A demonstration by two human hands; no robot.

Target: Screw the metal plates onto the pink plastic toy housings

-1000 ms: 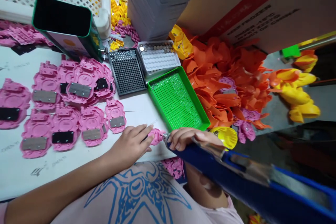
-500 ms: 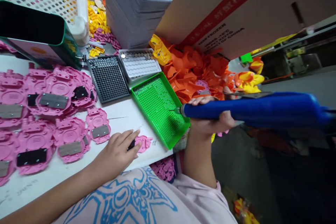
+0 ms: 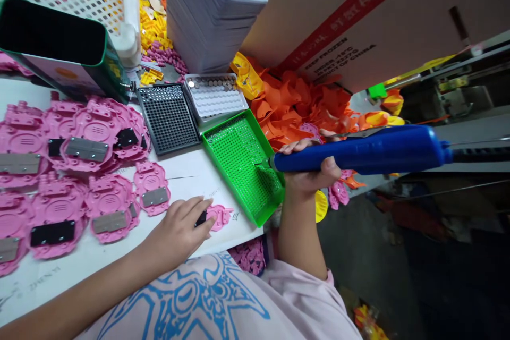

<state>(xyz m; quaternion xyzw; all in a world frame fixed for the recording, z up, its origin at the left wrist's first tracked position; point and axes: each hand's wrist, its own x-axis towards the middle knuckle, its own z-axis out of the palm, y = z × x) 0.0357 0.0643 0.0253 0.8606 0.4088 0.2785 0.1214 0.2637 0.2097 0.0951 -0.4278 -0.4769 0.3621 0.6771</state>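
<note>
My left hand rests on a small pink plastic part with a black plate, near the table's front edge, its fingers over the piece. In my right hand is a blue electric screwdriver, lying level with its bit pointing left. The bit's tip is over a green perforated tray that holds small screws. To the left, several pink parts lie in rows and piles, with grey or black plates screwed on.
Behind the green tray are a black grid tray and a white tray of button cells. Farther back stand a stack of white trays, a green tin, orange parts and a large carton.
The blue screwdriver has swung a little left and its rear end has come up and nearer. My left hand stays on the small pink part.
</note>
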